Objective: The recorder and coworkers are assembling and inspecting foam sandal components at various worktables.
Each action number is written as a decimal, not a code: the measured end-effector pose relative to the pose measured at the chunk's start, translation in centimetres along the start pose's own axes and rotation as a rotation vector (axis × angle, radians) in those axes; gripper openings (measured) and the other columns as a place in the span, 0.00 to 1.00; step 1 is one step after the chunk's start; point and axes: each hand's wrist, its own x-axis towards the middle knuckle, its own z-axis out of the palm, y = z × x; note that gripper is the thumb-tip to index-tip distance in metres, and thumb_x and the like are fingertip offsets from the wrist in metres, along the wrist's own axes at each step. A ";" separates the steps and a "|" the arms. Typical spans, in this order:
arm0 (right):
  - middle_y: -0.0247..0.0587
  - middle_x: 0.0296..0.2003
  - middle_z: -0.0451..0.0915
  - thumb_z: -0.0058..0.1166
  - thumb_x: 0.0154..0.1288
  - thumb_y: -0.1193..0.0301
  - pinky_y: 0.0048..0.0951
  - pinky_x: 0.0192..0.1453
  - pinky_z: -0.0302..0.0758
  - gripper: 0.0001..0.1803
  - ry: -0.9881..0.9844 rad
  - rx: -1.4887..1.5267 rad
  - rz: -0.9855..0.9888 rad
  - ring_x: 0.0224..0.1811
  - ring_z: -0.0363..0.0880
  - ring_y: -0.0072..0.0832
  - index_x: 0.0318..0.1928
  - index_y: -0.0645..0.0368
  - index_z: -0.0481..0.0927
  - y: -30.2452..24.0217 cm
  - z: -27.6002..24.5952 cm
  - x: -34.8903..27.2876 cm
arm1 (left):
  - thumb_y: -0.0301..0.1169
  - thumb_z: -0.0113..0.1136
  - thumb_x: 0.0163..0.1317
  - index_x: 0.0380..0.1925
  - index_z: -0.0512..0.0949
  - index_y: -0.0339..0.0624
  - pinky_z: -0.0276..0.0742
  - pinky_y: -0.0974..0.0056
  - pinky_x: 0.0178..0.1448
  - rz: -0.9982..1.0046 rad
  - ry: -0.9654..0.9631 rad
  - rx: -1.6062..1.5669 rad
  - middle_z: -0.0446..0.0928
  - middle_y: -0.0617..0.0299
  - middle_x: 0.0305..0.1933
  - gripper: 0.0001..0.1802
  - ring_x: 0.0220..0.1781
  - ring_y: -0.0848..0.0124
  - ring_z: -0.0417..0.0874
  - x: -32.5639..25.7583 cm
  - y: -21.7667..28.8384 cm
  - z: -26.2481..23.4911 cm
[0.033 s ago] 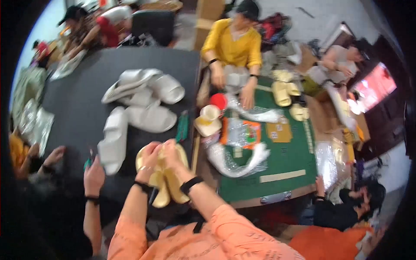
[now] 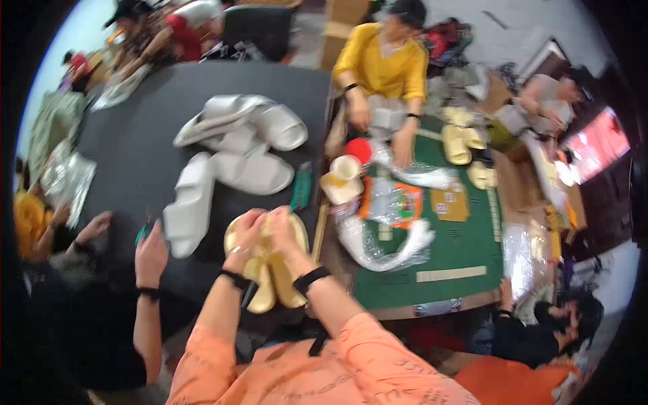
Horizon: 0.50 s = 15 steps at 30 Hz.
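My left hand [image 2: 246,233] and my right hand [image 2: 280,233] are close together, both closed on a pair of pale yellow slippers [image 2: 262,289] at the near edge of the dark table. The fingers curl over the straps, and the ends of the slippers nearest me splay apart below my wrists. Whatever lies between my fingertips is hidden. Just beyond and to the left rests a light grey slipper [image 2: 191,209]. Several more grey slippers [image 2: 253,173] lie overlapping behind it. A green tool [image 2: 302,185] lies to the right of them, past my right hand.
At my left, a co-worker's hand [image 2: 151,255] holds a small green-handled tool. Across the green mat [image 2: 459,236] lie clear plastic wrapping [image 2: 385,253], a brown card [image 2: 450,204] and yellow slippers [image 2: 457,144]. A person in yellow [image 2: 385,64] works behind it. Cups [image 2: 346,167] stand beside the mat.
The whole scene has shifted to the right and slightly up in the picture. My hands keep their hold on the yellow slippers.
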 end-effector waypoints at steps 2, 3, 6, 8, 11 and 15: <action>0.36 0.23 0.66 0.33 0.66 0.62 0.28 0.32 0.66 0.10 -0.004 -0.112 -0.132 0.27 0.67 0.27 0.37 0.55 0.63 -0.7 0.5 -0.5 | 0.29 0.53 0.56 0.31 0.74 0.36 0.68 0.75 0.38 0.016 0.023 -0.092 0.73 0.68 0.28 0.07 0.31 0.80 0.71 0.8 -5.0 -0.9; 0.33 0.22 0.66 0.33 0.66 0.62 0.26 0.31 0.66 0.11 -0.039 -0.095 -0.096 0.26 0.66 0.24 0.36 0.55 0.64 -0.3 -0.5 -0.3 | 0.29 0.53 0.56 0.31 0.74 0.37 0.67 0.76 0.37 0.014 0.031 -0.108 0.72 0.69 0.28 0.06 0.31 0.81 0.70 0.7 -4.7 -0.1; 0.28 0.21 0.64 0.33 0.67 0.65 0.21 0.28 0.63 0.11 -0.125 -0.020 -0.097 0.23 0.62 0.18 0.35 0.57 0.68 -1.0 -0.7 -0.6 | 0.28 0.53 0.56 0.30 0.73 0.38 0.65 0.77 0.32 -0.020 0.076 -0.116 0.70 0.72 0.26 0.05 0.27 0.83 0.68 0.6 -4.6 -0.4; 0.21 0.18 0.59 0.37 0.66 0.67 0.13 0.23 0.55 0.10 -0.168 0.093 -0.046 0.20 0.56 0.10 0.38 0.57 0.71 -1.6 -1.0 -0.9 | 0.28 0.53 0.56 0.29 0.74 0.38 0.63 0.78 0.29 -0.049 0.078 -0.130 0.69 0.73 0.24 0.05 0.25 0.84 0.65 0.4 -4.7 -0.3; 0.22 0.19 0.62 0.37 0.66 0.68 0.12 0.24 0.57 0.11 -0.158 0.039 -0.056 0.21 0.58 0.10 0.41 0.59 0.70 -1.6 -1.2 -1.3 | 0.30 0.55 0.55 0.28 0.74 0.40 0.60 0.79 0.26 -0.044 0.082 -0.217 0.67 0.75 0.21 0.06 0.23 0.87 0.62 0.1 -4.7 -0.5; 0.27 0.20 0.65 0.38 0.65 0.69 0.13 0.25 0.60 0.08 -0.143 0.187 -0.051 0.22 0.62 0.12 0.39 0.61 0.66 -0.9 -1.1 -1.1 | 0.29 0.54 0.57 0.30 0.73 0.38 0.64 0.79 0.32 -0.104 0.020 -0.184 0.70 0.73 0.26 0.06 0.28 0.85 0.67 0.0 -4.3 -0.6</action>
